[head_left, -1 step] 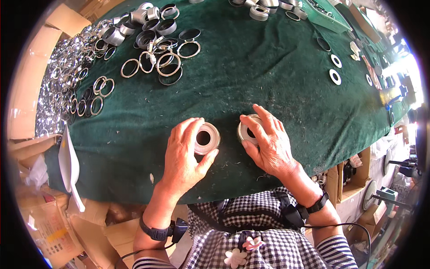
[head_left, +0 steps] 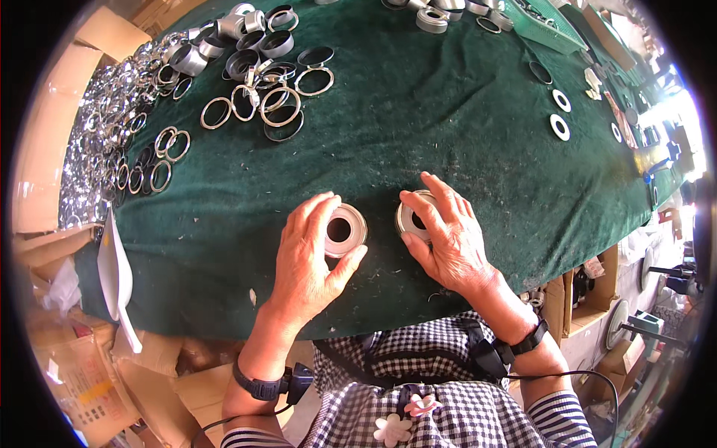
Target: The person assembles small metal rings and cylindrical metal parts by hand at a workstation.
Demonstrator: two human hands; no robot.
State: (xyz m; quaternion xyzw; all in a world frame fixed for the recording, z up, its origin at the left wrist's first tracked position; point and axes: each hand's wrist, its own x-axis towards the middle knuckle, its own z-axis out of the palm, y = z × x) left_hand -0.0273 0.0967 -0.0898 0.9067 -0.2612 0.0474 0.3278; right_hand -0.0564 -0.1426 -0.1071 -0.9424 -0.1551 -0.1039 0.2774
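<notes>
My left hand (head_left: 308, 257) grips a short round metal part with a pale ring face and a dark hole (head_left: 343, 230), resting on the green cloth table (head_left: 418, 119). Thumb and fingers curl around its rim. My right hand (head_left: 447, 233) closes over a second silver ring-shaped part (head_left: 412, 221) just to the right, fingers on its top and thumb under its near edge. The two parts lie a few centimetres apart near the table's front edge.
Several loose metal rings (head_left: 269, 104) and short silver cylinders (head_left: 246, 37) lie at the far left. White flat washers (head_left: 560, 125) sit at the right. A green basket (head_left: 549, 26) stands at the back. Cardboard boxes (head_left: 45, 149) flank the left side.
</notes>
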